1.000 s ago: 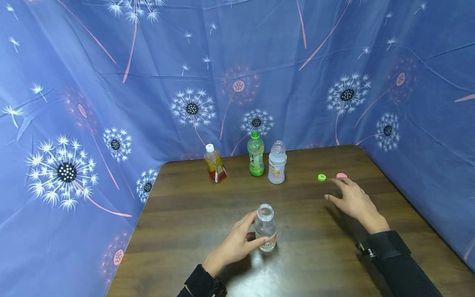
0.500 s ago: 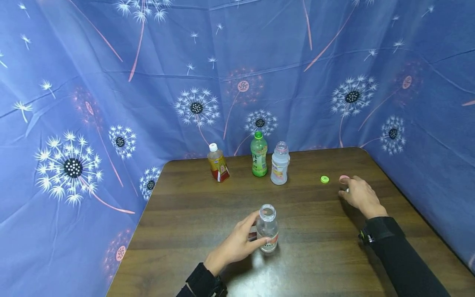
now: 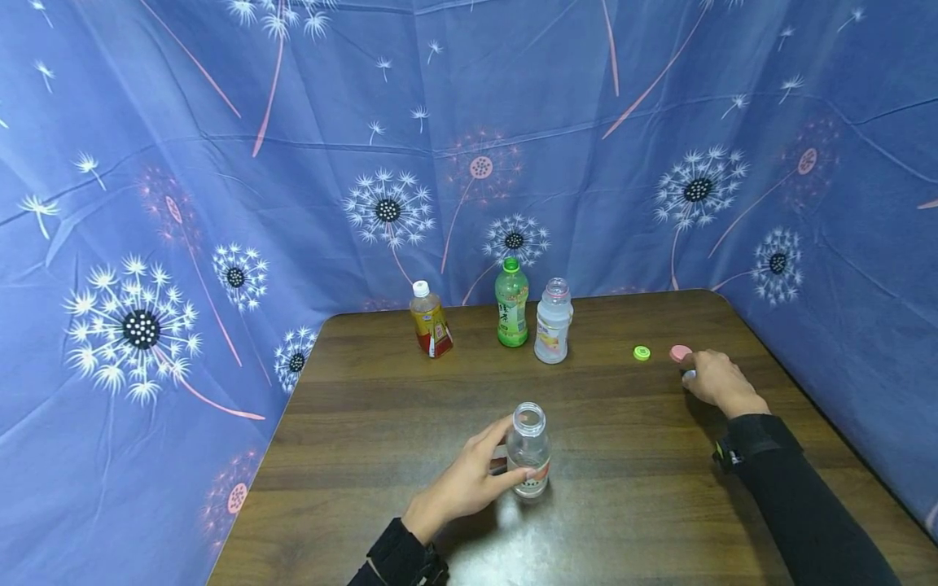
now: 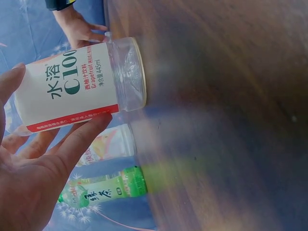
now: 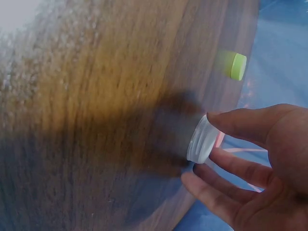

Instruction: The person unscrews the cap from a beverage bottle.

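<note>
My left hand (image 3: 463,482) grips an uncapped clear bottle (image 3: 528,448) standing on the table, thumb and fingers around its lower body. The left wrist view shows the white grapefruit-drink label (image 4: 67,86) with a red band. At the right, my right hand (image 3: 724,384) pinches a white bottle cap (image 5: 202,139) between thumb and fingers, close over the table. In the head view the hand mostly hides this white cap (image 3: 689,375). A pink cap (image 3: 680,352) lies just beyond the fingertips. To its left sits a yellow-green cap (image 3: 642,353).
Along the back of the wooden table (image 3: 366,456) stand a white-capped bottle with red-brown drink (image 3: 431,327), an uncapped green tea bottle (image 3: 511,309) and an uncapped whitish bottle (image 3: 553,325). A blue dandelion-print cloth (image 3: 572,195) hangs behind the table.
My right hand has moved a little right, from near the pink cap onto the white cap, and its fingers have closed around it. The left hand still holds the clear bottle.
</note>
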Available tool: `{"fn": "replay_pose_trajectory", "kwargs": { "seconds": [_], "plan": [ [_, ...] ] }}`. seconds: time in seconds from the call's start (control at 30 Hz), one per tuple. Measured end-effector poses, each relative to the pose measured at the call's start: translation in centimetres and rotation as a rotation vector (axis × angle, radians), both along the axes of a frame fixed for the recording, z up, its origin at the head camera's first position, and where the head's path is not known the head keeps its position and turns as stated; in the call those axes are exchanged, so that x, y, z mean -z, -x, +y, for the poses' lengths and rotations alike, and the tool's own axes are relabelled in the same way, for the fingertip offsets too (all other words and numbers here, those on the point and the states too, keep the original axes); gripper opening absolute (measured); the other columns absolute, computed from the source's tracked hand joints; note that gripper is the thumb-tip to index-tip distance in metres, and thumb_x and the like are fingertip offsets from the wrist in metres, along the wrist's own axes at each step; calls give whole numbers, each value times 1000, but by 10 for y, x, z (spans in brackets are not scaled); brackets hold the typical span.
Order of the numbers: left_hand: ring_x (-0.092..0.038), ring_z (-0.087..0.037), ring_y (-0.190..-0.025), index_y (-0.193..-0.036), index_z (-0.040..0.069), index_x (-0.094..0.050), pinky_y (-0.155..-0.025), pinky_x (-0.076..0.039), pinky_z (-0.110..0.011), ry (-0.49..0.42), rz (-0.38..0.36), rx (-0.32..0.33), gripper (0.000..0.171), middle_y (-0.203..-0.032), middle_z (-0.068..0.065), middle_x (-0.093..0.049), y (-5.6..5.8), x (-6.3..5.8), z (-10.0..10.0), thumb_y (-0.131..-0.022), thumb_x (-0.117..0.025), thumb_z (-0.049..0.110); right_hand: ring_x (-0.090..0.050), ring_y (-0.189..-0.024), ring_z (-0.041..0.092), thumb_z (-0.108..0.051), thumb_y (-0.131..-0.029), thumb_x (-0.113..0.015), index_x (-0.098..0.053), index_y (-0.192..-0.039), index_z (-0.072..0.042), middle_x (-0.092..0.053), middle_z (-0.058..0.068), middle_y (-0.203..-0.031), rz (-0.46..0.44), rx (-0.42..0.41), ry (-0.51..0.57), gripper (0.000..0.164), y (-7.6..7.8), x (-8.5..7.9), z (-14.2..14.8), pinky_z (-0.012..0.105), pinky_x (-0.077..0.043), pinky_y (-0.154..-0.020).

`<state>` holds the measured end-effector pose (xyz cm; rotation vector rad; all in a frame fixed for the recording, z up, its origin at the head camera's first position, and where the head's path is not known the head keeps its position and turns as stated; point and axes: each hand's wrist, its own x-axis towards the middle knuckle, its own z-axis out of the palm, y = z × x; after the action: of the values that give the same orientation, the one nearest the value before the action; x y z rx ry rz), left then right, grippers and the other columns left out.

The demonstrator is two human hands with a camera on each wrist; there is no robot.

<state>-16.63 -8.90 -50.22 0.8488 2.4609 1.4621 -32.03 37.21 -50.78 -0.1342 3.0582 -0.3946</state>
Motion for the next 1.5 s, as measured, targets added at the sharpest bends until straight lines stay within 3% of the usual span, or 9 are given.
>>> {"fn": "replay_pose_trajectory", "kwargs": {
  "seconds": [0.33, 0.7, 0.8, 1.17, 1.37, 1.5],
  "plan": [
    [-56, -20, -131, -155, 42, -28, -99, -57, -30, -3, 19, -5, 71, -150, 5, -48, 0, 0, -2, -96, -67, 45, -55, -112, 61, -7, -92, -55, -66, -121, 1, -58, 39, -124, -59, -11, 13, 32, 6, 2, 4, 67, -52, -78],
    [-59, -25, -130, -156, 41, -27, -95, -59, -30, 13, 2, 1, 73, -149, 4, -50, 3, 1, 0, -95, -66, 48, -61, -106, 53, -11, -90, -57, -64, -124, 3, -63, 33, -123, -57, 21, -1, 38, 3, -14, -1, 65, -52, -79],
    [-59, -27, -129, -155, 42, -26, -94, -59, -29, 26, 3, -4, 72, -148, 2, -51, 2, 1, 0, -96, -66, 47, -61, -109, 52, -12, -91, -57, -64, -126, 4, -62, 34, -126, -63, -7, -7, 39, -1, -22, -7, 64, -52, -78],
    [-54, -28, -134, -157, 41, -23, -95, -59, -32, 13, 43, 21, 72, -157, 1, -41, 3, 3, 1, -98, -65, 42, -53, -119, 57, -22, -92, -64, -61, -132, 5, -59, 34, -131, 51, -108, -4, 48, -28, -55, -43, 70, -49, -89],
    [-52, -29, -136, -157, 43, -24, -95, -59, -35, 6, 37, 19, 71, -158, 1, -40, 2, 4, 0, -98, -65, 43, -65, -103, 48, -19, -89, -70, -69, -122, 1, -64, 28, -122, 127, -213, 7, 39, -47, -81, -70, 55, -57, -73],
    [-54, -27, -134, -157, 43, -25, -94, -60, -33, 7, 48, 11, 72, -157, 3, -42, 4, 6, 0, -97, -66, 43, -69, -94, 34, -16, -87, -73, -75, -115, -8, -68, 20, -116, 184, -329, 39, 29, -56, -92, -89, 44, -58, -69]
  ]
}}
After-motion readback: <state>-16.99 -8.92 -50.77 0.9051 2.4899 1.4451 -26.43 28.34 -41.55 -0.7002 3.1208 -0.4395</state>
